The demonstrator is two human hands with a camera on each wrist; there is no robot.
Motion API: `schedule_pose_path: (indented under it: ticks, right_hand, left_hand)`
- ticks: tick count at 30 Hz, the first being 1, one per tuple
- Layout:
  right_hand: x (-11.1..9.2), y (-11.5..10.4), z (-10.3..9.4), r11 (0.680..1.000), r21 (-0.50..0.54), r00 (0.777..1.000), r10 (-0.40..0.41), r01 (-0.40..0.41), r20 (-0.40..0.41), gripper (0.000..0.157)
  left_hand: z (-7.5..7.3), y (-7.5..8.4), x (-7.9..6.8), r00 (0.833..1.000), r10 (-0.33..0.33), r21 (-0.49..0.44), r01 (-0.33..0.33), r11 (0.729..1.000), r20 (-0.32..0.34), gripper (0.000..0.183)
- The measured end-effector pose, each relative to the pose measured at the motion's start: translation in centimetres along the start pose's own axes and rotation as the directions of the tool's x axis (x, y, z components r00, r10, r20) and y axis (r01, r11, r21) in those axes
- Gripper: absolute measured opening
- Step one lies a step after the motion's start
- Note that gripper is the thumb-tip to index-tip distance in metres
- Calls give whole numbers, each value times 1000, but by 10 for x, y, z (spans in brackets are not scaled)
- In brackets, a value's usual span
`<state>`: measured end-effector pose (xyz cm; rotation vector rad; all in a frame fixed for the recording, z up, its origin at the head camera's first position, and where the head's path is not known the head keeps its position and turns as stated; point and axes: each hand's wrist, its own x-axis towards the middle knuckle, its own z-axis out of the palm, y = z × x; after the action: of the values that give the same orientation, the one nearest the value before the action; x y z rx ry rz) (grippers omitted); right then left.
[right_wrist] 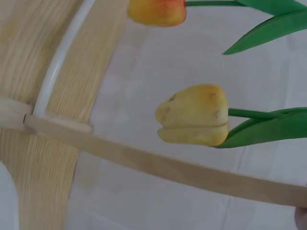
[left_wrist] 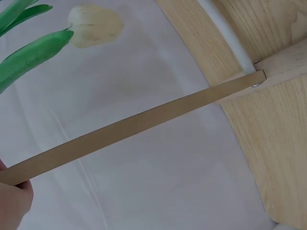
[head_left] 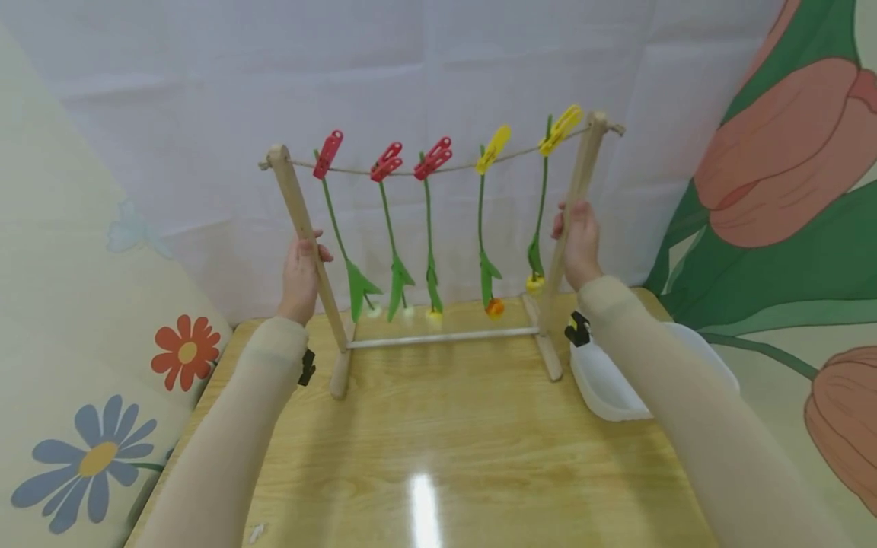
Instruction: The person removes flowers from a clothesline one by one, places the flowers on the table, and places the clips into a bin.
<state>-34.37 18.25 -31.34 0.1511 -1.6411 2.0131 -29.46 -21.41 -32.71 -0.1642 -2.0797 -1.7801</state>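
A wooden rack [head_left: 297,209] stands on the table, with a twine line [head_left: 462,169] between its two posts. From the line several artificial tulips hang heads down, held by red clothespins [head_left: 387,162] and yellow clothespins [head_left: 493,150]. My left hand [head_left: 300,280] grips the left post about halfway up. Around the right post [right_wrist: 163,165] my right hand [head_left: 581,242] holds on at a similar height. A pale tulip [left_wrist: 96,25] shows near the left post; a yellow tulip [right_wrist: 194,115] and an orange tulip [head_left: 495,307] hang nearer the right one.
A white plastic tub [head_left: 617,388] sits on the right of the wooden table [head_left: 425,426], partly under my right forearm. A white rod [head_left: 445,336] joins the rack's feet. Behind hangs a white cloth [head_left: 384,68]. A small white scrap [head_left: 256,532] lies at the front left.
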Motion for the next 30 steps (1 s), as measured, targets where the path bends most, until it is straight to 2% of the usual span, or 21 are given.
schedule_pose_path:
  ticks: [8, 18, 30]
  right_hand:
    - [1, 9, -2, 998, -54, 999, -30, 31, 13, 35]
    - [2, 8, -2, 995, -55, 997, -77, 78, 26, 31]
    - [3, 8, -2, 995, 9, 995, -97, 97, 32, 32]
  left_hand:
    - [1, -8, 0, 1000, 24, 53, -25, 998, 13, 82]
    - [4, -7, -3, 1000, 28, 73, -27, 997, -9, 79]
    - [8, -5, -7, 999, 28, 39, -26, 999, -42, 63]
